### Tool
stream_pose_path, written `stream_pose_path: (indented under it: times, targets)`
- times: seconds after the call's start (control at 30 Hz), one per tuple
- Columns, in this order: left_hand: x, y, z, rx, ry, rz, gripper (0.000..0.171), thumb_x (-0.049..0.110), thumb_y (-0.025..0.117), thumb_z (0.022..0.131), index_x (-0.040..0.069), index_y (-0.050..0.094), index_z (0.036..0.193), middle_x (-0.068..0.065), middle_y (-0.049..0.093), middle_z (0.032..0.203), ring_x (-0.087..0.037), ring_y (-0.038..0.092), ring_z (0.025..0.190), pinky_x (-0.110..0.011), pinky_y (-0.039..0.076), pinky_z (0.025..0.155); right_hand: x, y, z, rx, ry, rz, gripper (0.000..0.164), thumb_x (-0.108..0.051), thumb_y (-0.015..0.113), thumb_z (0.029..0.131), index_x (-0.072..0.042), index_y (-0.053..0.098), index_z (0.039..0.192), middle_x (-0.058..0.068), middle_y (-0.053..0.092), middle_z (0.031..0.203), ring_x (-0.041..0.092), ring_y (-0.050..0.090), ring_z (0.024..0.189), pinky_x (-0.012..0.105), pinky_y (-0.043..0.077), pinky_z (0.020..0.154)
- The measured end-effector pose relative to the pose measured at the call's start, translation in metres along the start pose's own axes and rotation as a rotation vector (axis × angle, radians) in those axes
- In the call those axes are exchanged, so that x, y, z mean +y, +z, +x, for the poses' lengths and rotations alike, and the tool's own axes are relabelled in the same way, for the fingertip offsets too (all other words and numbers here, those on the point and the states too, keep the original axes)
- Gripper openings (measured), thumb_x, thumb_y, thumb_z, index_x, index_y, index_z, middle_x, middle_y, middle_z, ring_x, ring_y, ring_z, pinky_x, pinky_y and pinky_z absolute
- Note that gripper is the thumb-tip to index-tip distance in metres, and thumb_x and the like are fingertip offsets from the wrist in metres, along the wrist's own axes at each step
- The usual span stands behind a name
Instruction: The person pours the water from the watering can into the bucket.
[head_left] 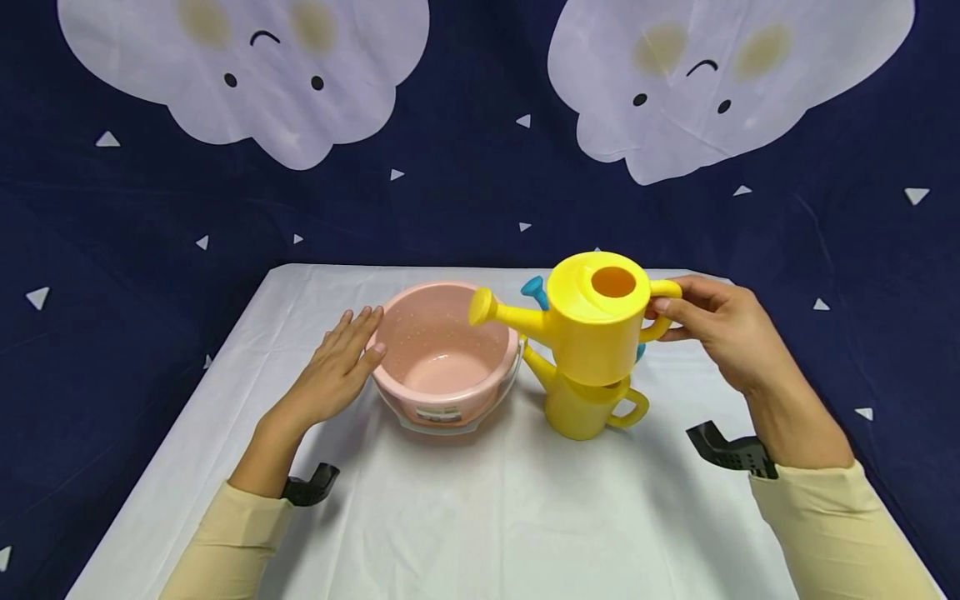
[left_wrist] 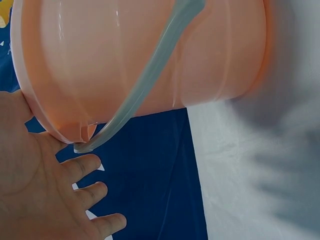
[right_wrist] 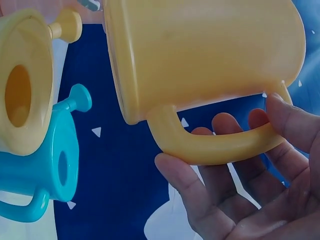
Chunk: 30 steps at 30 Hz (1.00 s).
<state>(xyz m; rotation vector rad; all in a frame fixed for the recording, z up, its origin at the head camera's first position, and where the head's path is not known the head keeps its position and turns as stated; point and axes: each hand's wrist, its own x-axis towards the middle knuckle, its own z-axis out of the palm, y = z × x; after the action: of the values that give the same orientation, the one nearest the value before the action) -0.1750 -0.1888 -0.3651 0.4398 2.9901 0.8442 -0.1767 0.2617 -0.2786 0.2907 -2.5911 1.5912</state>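
My right hand (head_left: 716, 321) holds a yellow watering can (head_left: 592, 333) up by its handle, the spout pointing left over the bucket's right rim in the head view. Below it, a second yellow watering can (head_left: 581, 408) stands on the table. A blue watering can (right_wrist: 37, 155) is mostly hidden behind the yellow ones in the head view but shows in the right wrist view. At the left side of a pink bucket (head_left: 442, 400), my left hand (head_left: 330, 367) lies with straight, spread fingers against the rim. The bucket's grey handle (left_wrist: 145, 80) hangs down along its side.
A white cloth (head_left: 480, 517) covers the table. Behind it hangs a dark blue backdrop (head_left: 480, 225) with printed clouds and small white triangles. Black wrist mounts (head_left: 731, 450) stick out from both forearms.
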Motion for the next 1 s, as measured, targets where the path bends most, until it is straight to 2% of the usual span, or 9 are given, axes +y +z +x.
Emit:
stream_pose_path:
  times: [0.17,0.4,0.83,1.0]
  targets:
    - [-0.001,0.000,0.000,0.001,0.000,-0.002,0.060,0.049,0.027,0.101,0.023,0.011,0.153,-0.009,0.010,0.160,-0.031,-0.002,0.149,-0.060,0.003,0.116,-0.001,0.002,0.003,0.010,0.006,-0.008,0.030,-0.028,0.059,0.092,-0.008,0.063,0.115,-0.012,0.069,0.091,0.010,0.068,0.084,0.024,0.057,0.070]
    - [-0.002,0.001,0.001,0.001,0.009,-0.002,0.060,0.048,0.027,0.101,0.023,0.011,0.153,-0.011,0.011,0.160,-0.032,-0.001,0.149,-0.061,0.004,0.116,-0.003,0.004,0.006,0.022,0.003,0.008,0.031,-0.028,0.060,0.092,-0.007,0.063,0.114,-0.010,0.070,0.091,0.007,0.067,0.083,0.023,0.057,0.070]
    - [-0.001,0.001,0.000,-0.003,0.005,-0.001,0.059,0.048,0.027,0.101,0.023,0.011,0.153,-0.009,0.010,0.160,-0.032,-0.001,0.149,-0.061,0.004,0.116,-0.007,0.007,0.015,0.027,0.031,-0.091,0.037,-0.036,0.059,0.091,-0.007,0.062,0.115,-0.015,0.067,0.091,0.003,0.065,0.086,0.021,0.056,0.073]
    - [-0.001,0.001,0.000,-0.002,0.003,-0.007,0.059,0.049,0.026,0.101,0.024,0.011,0.153,-0.008,0.010,0.161,-0.030,-0.001,0.149,-0.061,0.003,0.116,-0.008,0.010,0.017,0.035,0.024,-0.087,0.038,-0.036,0.059,0.091,-0.008,0.062,0.116,-0.013,0.067,0.092,0.003,0.064,0.086,0.021,0.056,0.073]
